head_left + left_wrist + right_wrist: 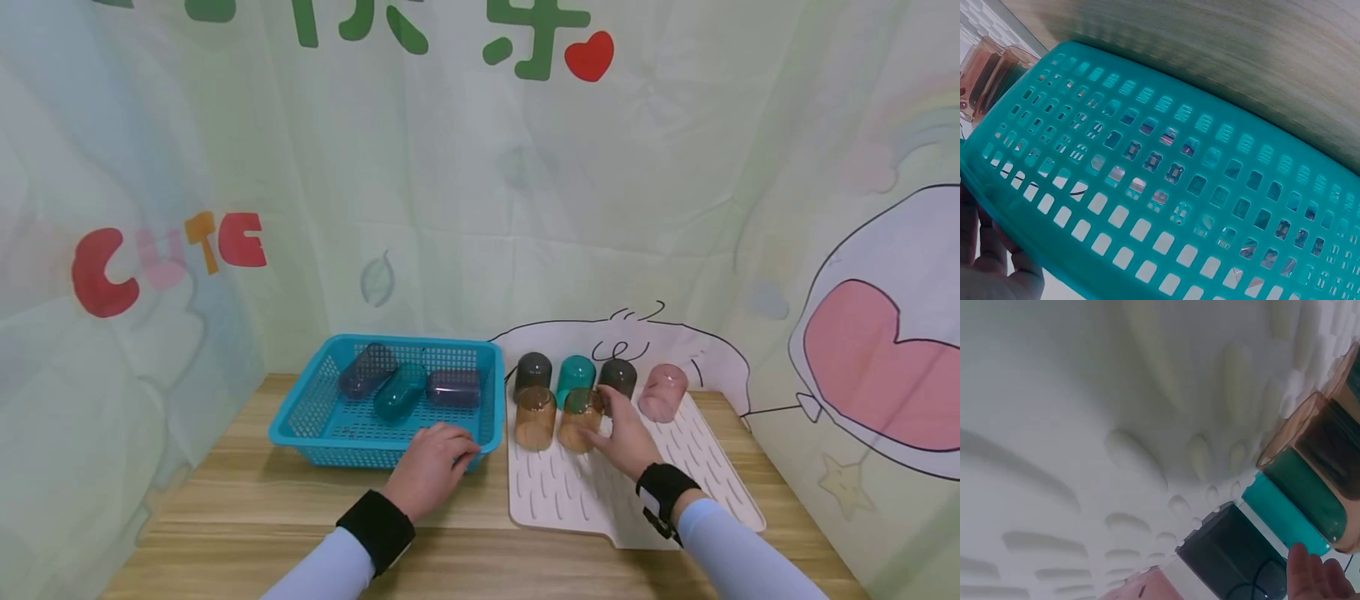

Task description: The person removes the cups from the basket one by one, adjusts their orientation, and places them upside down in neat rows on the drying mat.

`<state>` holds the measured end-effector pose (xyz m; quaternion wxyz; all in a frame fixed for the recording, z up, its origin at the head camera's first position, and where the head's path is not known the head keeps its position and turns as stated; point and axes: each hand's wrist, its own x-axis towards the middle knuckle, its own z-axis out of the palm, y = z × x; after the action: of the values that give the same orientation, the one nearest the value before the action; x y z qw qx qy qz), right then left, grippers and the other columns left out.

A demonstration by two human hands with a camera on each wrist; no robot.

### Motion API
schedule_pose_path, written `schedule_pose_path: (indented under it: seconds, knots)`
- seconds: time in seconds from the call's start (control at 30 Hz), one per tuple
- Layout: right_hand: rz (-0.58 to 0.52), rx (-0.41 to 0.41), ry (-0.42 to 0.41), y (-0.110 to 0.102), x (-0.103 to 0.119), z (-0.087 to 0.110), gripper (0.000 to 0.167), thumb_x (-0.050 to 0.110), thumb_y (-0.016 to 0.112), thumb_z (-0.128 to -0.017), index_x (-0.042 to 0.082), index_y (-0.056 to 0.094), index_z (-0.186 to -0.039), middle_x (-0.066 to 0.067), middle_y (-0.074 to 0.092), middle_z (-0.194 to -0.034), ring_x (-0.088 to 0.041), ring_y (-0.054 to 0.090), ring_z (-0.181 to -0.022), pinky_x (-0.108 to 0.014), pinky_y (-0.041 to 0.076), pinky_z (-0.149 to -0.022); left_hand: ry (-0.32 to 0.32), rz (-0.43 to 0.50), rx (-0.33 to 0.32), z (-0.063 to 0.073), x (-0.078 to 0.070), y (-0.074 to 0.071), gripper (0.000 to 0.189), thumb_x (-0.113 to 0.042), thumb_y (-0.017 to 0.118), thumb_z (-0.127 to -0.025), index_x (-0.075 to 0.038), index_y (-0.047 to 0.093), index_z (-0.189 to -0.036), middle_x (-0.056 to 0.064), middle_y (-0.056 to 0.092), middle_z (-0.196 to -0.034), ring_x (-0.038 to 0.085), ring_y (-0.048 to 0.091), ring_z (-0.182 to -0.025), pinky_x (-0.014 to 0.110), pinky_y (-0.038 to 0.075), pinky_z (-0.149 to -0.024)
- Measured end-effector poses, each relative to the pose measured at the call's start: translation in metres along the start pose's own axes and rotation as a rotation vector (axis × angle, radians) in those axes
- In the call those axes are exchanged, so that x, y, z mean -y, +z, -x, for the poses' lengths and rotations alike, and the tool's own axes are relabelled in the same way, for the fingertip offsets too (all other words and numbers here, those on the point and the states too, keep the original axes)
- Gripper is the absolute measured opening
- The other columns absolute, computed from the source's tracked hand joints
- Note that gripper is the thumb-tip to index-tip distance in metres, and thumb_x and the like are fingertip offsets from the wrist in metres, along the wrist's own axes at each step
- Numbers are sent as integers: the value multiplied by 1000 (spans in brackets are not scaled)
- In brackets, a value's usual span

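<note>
So the right hand (628, 437) flanks a rounded, translucent amber cup (578, 429)

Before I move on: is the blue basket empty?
Not empty: a teal cup lies inside the basket between two purplish cups in the head view.

Wood tbl (480, 550), printed bkgd cloth (450, 167) w/ red heart (589, 57) up top.

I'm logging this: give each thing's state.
Blue basket: upright, loaded
Purple cups: both lying sideways in it
Teal basket cup: on its side
White mat: lying flat, partly covered
Amber cups: both upside down
Gray cups: both upside down
Teal mat cup: upside down
Pink cup: upside down
Left hand: at basket rim
Right hand: at right amber cup
</note>
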<state>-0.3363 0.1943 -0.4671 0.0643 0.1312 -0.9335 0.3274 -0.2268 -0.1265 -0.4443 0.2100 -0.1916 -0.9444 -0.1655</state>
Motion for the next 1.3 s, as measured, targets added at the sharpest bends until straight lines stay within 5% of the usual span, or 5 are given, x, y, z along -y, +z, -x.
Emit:
schedule_pose_path:
  seconds: [0.4,0.67,0.87,1.13,1.3]
  knots:
    - [123,-40,-115,-24,9,37,67,22,81,-89,8,46,-144,-17,55,-141,-37,55,-130,-58,48,-107,14,-9,-23,-1,3,0,10,-22,77,-91,-22,81,-100,-8,74,-101,15,64,-101,39,53,-85]
    - [169,151,-169,-10,11,70,31,25,77,-92,15,69,-119,-3,69,-118,-22,63,-116,-48,53,-101,3,-8,-15,-1,4,0,10,-22,77,-92,-22,81,-101,-8,74,-102,15,64,-102,39,53,-87]
    - [212,309,-213,-1,8,85,22,31,75,-93,19,74,-110,5,67,-107,-15,62,-101,-46,56,-95,2,0,-12,-1,4,0,10,-23,76,-92,-21,80,-101,-7,74,-103,16,64,-102,39,53,-87]
    - [267,301,-357,9,-2,92,16,34,71,-96,23,77,-105,13,64,-99,-6,61,-93,-34,56,-83,-4,11,-5,-1,3,1,11,-23,77,-92,-20,80,-102,-6,75,-105,17,65,-104,41,53,-89]
    - [258,323,-355,11,-5,94,12,33,72,-95,25,77,-102,14,61,-96,-2,56,-87,-30,54,-78,-2,8,0,-1,2,3,11,-22,77,-92,-20,80,-102,-6,74,-104,16,64,-103,40,53,-90]
